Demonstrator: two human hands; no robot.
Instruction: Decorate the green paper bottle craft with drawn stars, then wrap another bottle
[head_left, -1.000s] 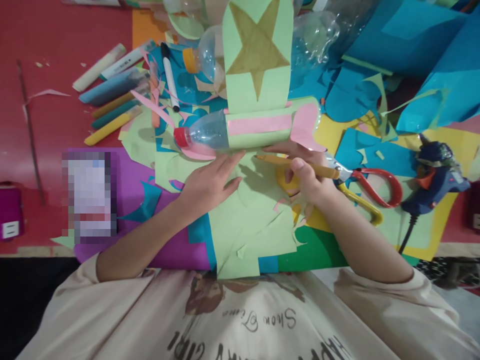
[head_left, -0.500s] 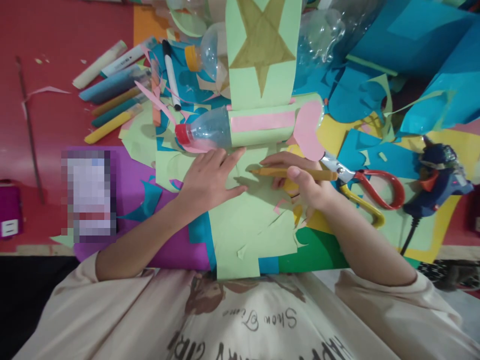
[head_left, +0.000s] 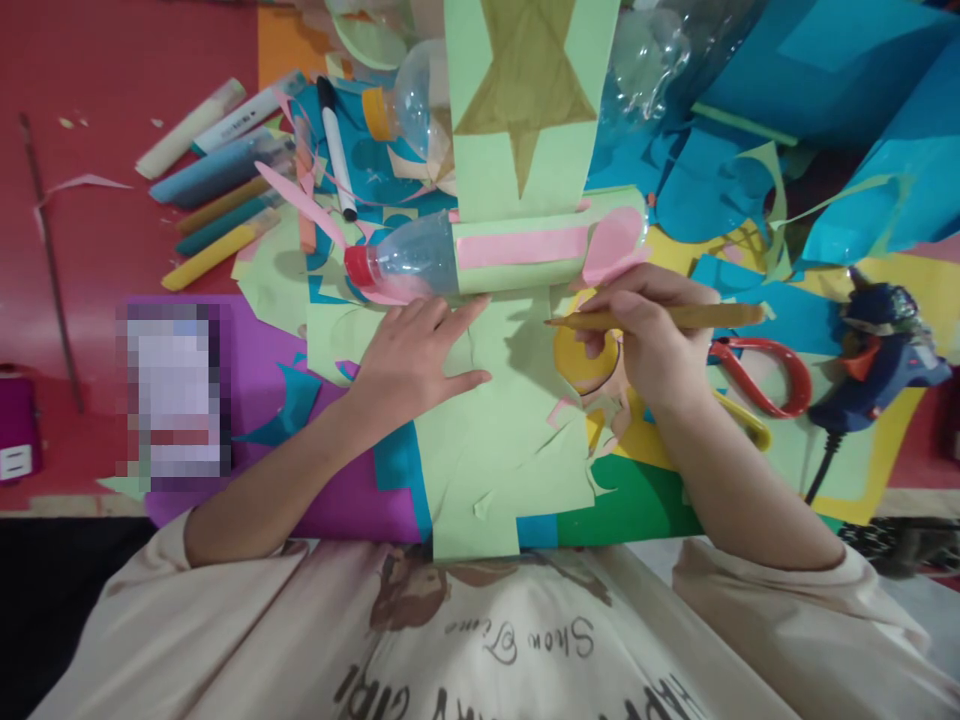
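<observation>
Right hand (head_left: pixel 664 350) holds 1 pen (head_left: pixel 716 316).

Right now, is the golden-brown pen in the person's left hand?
No, the right hand holds the golden-brown pen, while the left hand rests on the light-green paper.

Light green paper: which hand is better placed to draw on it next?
Right hand, probably: it holds the brown pen, tip over the light green paper; the left hand, spread open, holds nothing.
</observation>
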